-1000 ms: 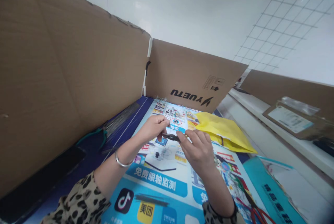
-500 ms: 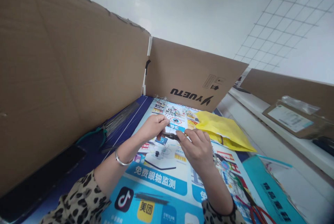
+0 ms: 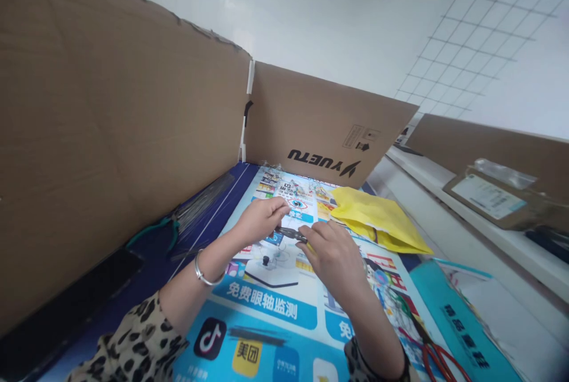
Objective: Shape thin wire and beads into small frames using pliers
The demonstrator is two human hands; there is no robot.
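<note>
The pliers (image 3: 291, 233) are held up over the poster (image 3: 271, 305), between the two hands; take them as the dial's centre, with 12 at the top of the view. Their dark nose points to about 10 o'clock.

The right hand (image 3: 333, 254), at 4 o'clock, grasps the pliers by the handles. Its back is turned upward, the fingers bend over the grip, and a bit of yellow shows beneath them. The forearm slants in from 5 o'clock, its sleeve (image 3: 368, 364) ending well below the wrist.

The left hand (image 3: 264, 217), at 10 o'clock, is drawn closed just beside the nose, fingers curled under and thumb and forefinger pinched together. Whether anything thin sits in that pinch, or whether the fingers touch the metal, I cannot tell. Its forearm reaches up from 8 o'clock, nearly straight at the wrist, with a bangle (image 3: 207, 272) around it.

On the poster, dark strips (image 3: 258, 336) lie at 7 o'clock. The yellow bag (image 3: 377, 219) lies at 3 o'clock, near the right hand. Further out at 4 o'clock are the red scissors (image 3: 438, 361) and, just beside them, the teal packet (image 3: 462, 322). Thin wires (image 3: 202, 204) lie between 9 and 10 o'clock.
</note>
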